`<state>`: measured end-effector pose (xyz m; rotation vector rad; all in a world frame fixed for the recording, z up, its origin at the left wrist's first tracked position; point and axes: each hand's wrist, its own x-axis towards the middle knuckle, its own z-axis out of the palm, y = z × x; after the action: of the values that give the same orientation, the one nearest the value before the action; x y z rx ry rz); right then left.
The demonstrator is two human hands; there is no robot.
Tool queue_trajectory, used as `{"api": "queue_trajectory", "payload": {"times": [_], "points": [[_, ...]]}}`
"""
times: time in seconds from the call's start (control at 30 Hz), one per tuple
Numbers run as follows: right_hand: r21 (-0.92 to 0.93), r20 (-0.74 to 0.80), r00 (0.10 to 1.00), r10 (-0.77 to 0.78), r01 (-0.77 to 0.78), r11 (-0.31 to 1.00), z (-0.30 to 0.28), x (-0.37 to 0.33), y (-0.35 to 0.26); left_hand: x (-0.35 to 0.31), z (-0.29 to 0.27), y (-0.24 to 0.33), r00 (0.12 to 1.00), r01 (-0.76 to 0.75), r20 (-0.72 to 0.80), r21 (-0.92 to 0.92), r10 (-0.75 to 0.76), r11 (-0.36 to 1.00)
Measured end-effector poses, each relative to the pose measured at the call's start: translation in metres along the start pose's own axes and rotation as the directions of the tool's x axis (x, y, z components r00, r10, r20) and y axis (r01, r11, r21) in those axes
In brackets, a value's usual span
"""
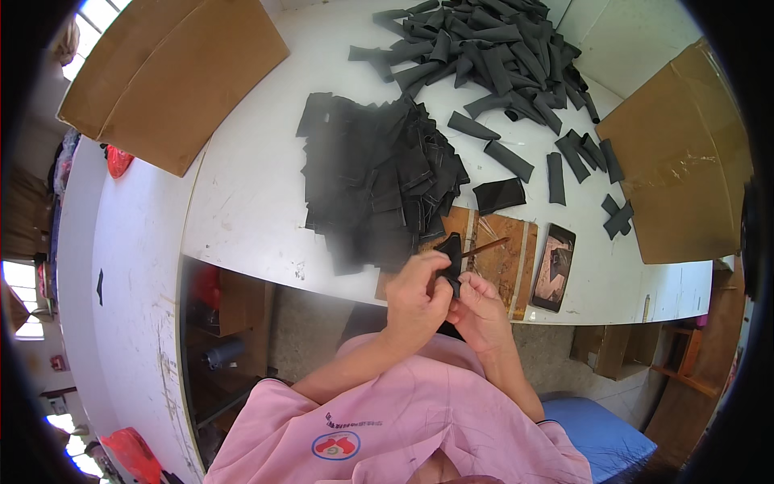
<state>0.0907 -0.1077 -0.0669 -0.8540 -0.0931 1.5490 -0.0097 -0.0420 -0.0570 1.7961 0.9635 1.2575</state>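
Close together at the table's front edge, my left hand (418, 292) and my right hand (481, 310) both pinch a small black fabric piece (453, 249). A brown wooden board (516, 278) lies under and beside it, and a thin brown stick (487, 247) slants over the board just right of the cloth. Left of the board spreads a big heap of flat black fabric pieces (363, 177) with pale stitching. A single flat black piece (499, 196) rests at the board's far edge. My fingers hide part of the held piece.
Dark grey fabric tubes (500, 48) are piled at the back, with several loose ones (556, 177) nearer. A phone (555, 268) lies right of the board. Cardboard boxes stand at the far left (173, 73) and right (677, 161). Below is a blue stool (601, 440).
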Motion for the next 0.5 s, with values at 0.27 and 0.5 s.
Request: {"api": "queue_trajectory", "payload": {"times": [0.27, 0.5], "points": [[-0.151, 0.089, 0.957, -0.275, 0.286, 0.946, -0.002, 0.000, -0.012, 0.010, -0.031, 0.022, 0.377, 0.838, 0.919, -0.392, -0.117, -0.378], [-0.654, 0.272, 0.780, -0.563, 0.580, 0.487, 0.026, -0.016, -0.043, 0.010, -0.011, 0.039, 0.960, 0.099, 0.276, -0.209, -0.039, 0.973]]}}
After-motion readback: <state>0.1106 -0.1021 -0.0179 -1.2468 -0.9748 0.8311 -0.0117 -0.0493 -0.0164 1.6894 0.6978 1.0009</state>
